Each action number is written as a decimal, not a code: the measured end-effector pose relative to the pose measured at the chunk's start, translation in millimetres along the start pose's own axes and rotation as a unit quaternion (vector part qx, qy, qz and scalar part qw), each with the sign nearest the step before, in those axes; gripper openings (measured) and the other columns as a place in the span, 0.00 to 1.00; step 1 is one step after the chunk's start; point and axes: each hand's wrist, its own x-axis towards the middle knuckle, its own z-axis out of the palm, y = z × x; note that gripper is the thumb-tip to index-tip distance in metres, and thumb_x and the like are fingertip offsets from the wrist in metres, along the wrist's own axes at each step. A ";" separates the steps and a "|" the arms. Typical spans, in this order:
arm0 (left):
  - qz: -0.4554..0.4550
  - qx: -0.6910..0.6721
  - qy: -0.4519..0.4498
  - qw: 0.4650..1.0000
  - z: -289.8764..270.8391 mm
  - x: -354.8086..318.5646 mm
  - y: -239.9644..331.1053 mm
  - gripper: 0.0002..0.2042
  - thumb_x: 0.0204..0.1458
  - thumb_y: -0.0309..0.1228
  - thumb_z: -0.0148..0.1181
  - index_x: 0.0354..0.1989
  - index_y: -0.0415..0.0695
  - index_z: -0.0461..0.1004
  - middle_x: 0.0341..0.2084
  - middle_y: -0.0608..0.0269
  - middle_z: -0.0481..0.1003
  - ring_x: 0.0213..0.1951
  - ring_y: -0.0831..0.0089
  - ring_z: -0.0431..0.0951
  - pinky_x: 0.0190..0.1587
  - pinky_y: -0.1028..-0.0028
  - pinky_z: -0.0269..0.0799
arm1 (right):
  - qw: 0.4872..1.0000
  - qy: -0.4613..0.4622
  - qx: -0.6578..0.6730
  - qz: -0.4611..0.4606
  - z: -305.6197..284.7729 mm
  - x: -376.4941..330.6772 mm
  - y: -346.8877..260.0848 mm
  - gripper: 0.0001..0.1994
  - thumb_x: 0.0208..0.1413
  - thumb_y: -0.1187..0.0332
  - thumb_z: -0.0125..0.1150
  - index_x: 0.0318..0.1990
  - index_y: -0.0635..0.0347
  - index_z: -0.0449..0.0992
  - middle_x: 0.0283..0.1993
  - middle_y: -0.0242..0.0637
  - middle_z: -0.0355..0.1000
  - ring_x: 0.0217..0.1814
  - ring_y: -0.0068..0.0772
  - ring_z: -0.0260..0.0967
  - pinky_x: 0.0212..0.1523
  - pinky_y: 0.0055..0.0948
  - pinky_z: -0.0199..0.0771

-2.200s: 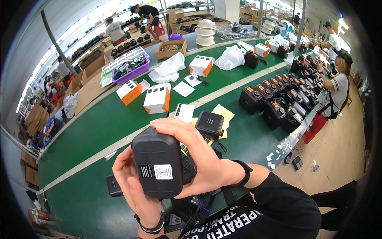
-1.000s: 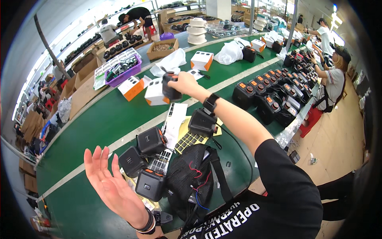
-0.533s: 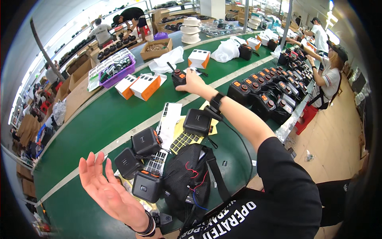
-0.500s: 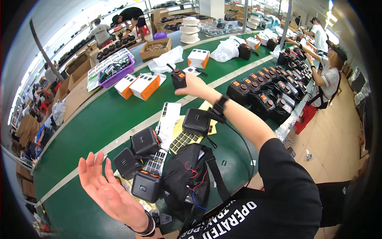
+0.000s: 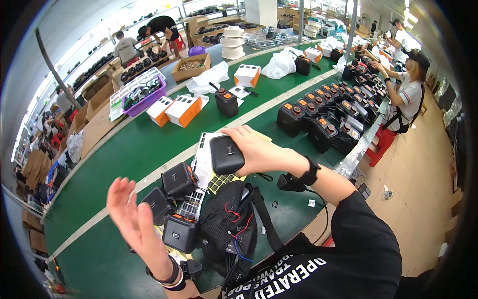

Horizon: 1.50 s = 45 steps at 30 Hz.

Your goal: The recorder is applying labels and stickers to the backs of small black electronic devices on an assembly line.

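Observation:
My right hand [image 5: 261,154] is closed around the side of a black box-shaped device [image 5: 227,155], above a yellow sheet of dark stickers [image 5: 222,182]. Fingers spread and palm turned up, my left hand [image 5: 132,219] hovers empty beside more such devices. One black device with an orange-edged top [image 5: 180,180] stands there, another [image 5: 180,233] sits nearer me, and a third [image 5: 158,205] is partly hidden behind my left hand. A white sticker sheet [image 5: 201,162] lies under them. Beyond, a black device with a short antenna [image 5: 226,103] stands upright.
A black mesh bag [image 5: 224,224] with loose wires lies close to me. Rows of black devices with orange buttons [image 5: 318,114] fill the right side, where a co-worker [image 5: 406,94] sits. Orange-and-white boxes [image 5: 183,110] and a purple basket [image 5: 144,94] stand on the far side.
My right hand has left the antenna device standing on the far side, come back toward me and taken hold of a nearer black device, which is shifted left. My left hand stays open.

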 end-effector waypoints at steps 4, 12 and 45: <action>-0.104 -0.097 -0.236 0.961 2.6 4.6 -8.4 0.37 0.48 0.53 0.54 0.59 0.36 0.54 0.53 0.55 0.62 0.54 0.67 0.63 0.57 0.69 0.54 | 0.971 -0.059 0.059 -0.226 -49.5 12.9 -73.0 0.37 0.36 0.73 0.61 0.58 0.66 0.54 0.54 0.50 0.58 0.61 0.50 0.52 0.58 0.44 0.56; -0.148 -0.225 -0.115 0.956 -2.4 -3.0 1.4 0.33 0.41 0.35 0.65 0.56 0.32 0.60 0.48 0.55 0.68 0.50 0.69 0.69 0.56 0.71 0.60 | 0.961 0.129 0.038 -0.241 -38.7 -9.6 -107.7 0.43 0.39 0.75 0.60 0.64 0.67 0.42 0.67 0.55 0.39 0.71 0.53 0.35 0.65 0.47 0.44; -0.139 -0.173 -0.023 0.975 13.5 -19.3 12.2 0.28 0.39 0.48 0.59 0.41 0.36 0.63 0.32 0.61 0.62 0.37 0.75 0.63 0.43 0.75 0.59 | 0.717 -0.005 0.692 0.082 -14.3 -11.9 -113.3 0.29 0.50 0.66 0.63 0.57 0.69 0.59 0.49 0.34 0.63 0.51 0.20 0.60 0.48 0.20 0.66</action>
